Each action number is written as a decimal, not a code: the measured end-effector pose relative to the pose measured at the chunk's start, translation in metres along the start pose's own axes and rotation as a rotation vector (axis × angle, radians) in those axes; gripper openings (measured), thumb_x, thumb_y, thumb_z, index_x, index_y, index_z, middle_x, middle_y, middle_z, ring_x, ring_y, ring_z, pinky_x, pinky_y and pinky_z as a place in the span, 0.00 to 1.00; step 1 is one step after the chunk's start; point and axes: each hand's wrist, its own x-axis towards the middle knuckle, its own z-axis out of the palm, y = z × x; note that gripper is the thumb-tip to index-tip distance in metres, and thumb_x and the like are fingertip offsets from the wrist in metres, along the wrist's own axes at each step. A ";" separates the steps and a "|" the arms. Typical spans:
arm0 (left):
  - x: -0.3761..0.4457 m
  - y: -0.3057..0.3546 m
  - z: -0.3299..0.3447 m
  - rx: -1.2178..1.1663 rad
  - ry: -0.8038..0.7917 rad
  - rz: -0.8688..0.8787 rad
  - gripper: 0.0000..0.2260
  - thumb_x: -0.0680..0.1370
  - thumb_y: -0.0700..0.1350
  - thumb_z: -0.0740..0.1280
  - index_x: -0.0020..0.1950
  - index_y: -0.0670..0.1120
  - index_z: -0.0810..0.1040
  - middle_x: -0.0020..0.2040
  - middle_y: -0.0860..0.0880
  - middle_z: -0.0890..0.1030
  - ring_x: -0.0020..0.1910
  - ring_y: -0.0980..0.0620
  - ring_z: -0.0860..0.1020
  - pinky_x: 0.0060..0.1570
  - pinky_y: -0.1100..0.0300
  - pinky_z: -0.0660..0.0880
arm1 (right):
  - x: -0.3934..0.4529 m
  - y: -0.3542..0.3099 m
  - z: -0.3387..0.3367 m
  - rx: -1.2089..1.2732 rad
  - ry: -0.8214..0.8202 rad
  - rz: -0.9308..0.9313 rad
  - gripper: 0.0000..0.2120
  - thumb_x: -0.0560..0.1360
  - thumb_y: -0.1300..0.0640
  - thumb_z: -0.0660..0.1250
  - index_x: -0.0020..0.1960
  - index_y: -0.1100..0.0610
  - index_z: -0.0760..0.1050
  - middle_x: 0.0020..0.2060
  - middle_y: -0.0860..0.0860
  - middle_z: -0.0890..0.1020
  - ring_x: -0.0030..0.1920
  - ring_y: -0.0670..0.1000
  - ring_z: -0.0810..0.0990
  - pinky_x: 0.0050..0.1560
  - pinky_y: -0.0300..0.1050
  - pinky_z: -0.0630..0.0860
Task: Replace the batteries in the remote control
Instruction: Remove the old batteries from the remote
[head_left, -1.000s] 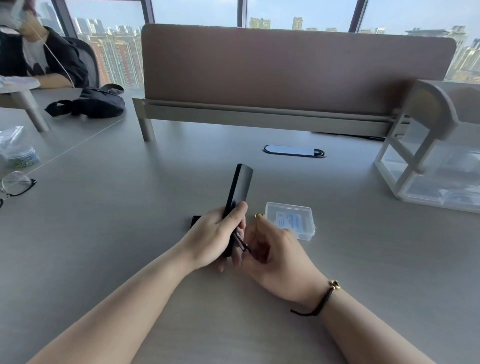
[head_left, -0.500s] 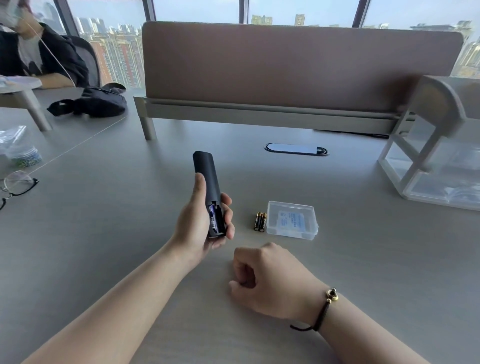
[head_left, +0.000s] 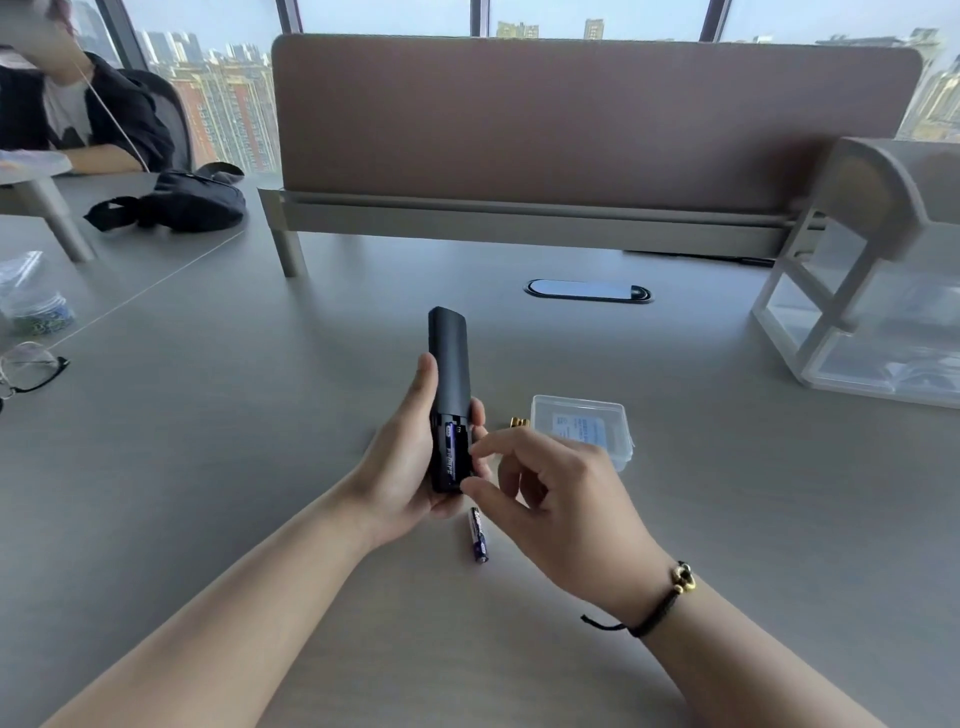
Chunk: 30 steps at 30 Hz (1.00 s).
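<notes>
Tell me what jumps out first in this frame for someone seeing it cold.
The black remote held upright in the left hand at centre, its back compartment open with a purple battery still seated. The right hand reaches in with its fingertips at that compartment. A loose purple battery lies on the grey desk just below the hands, and a clear plastic case sits to the right.
</notes>
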 end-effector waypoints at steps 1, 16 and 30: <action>-0.001 -0.001 0.001 0.024 -0.023 -0.013 0.30 0.72 0.74 0.48 0.40 0.50 0.73 0.29 0.48 0.72 0.24 0.51 0.68 0.25 0.60 0.52 | 0.000 0.001 0.001 -0.016 -0.005 -0.013 0.08 0.72 0.54 0.74 0.50 0.52 0.81 0.31 0.39 0.71 0.28 0.36 0.68 0.33 0.33 0.66; -0.002 -0.010 0.001 0.161 -0.149 0.043 0.32 0.77 0.70 0.50 0.42 0.41 0.72 0.38 0.35 0.71 0.19 0.47 0.73 0.16 0.67 0.61 | 0.001 -0.002 -0.002 0.001 -0.112 0.032 0.14 0.70 0.51 0.72 0.55 0.50 0.79 0.29 0.42 0.78 0.28 0.36 0.70 0.32 0.39 0.73; -0.005 -0.010 0.007 0.317 -0.110 0.121 0.32 0.76 0.70 0.49 0.33 0.44 0.74 0.22 0.41 0.71 0.17 0.48 0.69 0.20 0.63 0.53 | 0.004 -0.003 -0.001 0.365 -0.095 0.261 0.10 0.72 0.61 0.74 0.40 0.56 0.72 0.27 0.53 0.84 0.27 0.48 0.83 0.32 0.48 0.78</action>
